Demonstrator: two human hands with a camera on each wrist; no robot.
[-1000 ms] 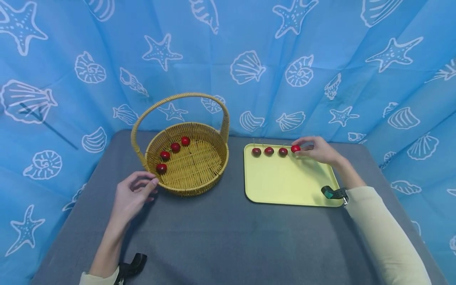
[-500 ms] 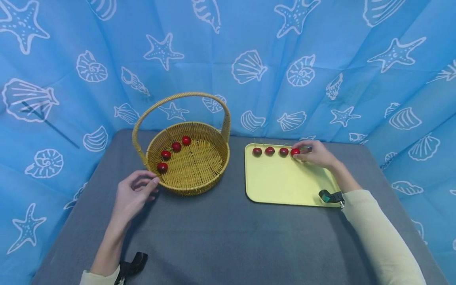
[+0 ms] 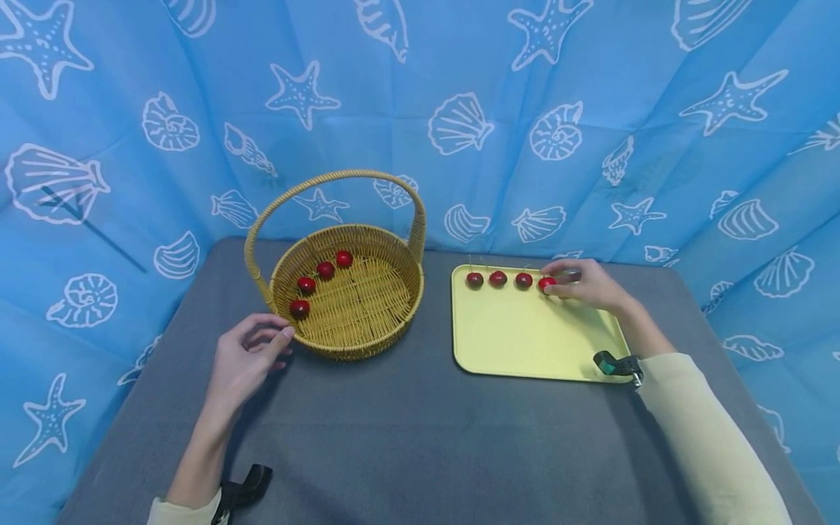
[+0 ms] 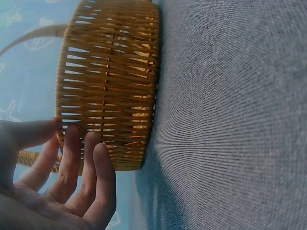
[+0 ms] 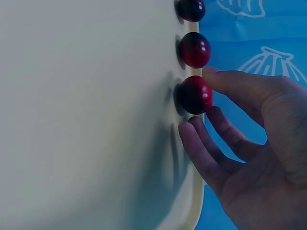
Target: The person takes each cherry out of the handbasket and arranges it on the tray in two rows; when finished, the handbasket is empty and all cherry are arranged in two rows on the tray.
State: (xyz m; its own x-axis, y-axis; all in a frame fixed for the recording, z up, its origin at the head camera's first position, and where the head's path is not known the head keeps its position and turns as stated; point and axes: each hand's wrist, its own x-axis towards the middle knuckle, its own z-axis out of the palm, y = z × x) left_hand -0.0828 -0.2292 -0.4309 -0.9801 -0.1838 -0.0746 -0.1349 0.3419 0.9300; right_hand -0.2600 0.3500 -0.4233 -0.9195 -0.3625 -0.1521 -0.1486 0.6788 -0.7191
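Head: left grip (image 3: 248, 355) pinches upright basket (image 3: 357, 343); right grip (image 3: 582, 284) pinches cherry (image 3: 545, 282); tray (image 3: 521, 332) stretches sideways.

Basket (image 4: 120, 81): sliced by the left wrist view's top!
Tray (image 3: 518, 335): far right corner lost behind the right hand (image 3: 587, 283)!
Top cherry (image 5: 193, 9): clipped, right wrist view!

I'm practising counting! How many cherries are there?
8 cherries: 4 inside the basket, curving along its left side; 4 in a row on the tray near its far edge, the rightmost touching the right hand.
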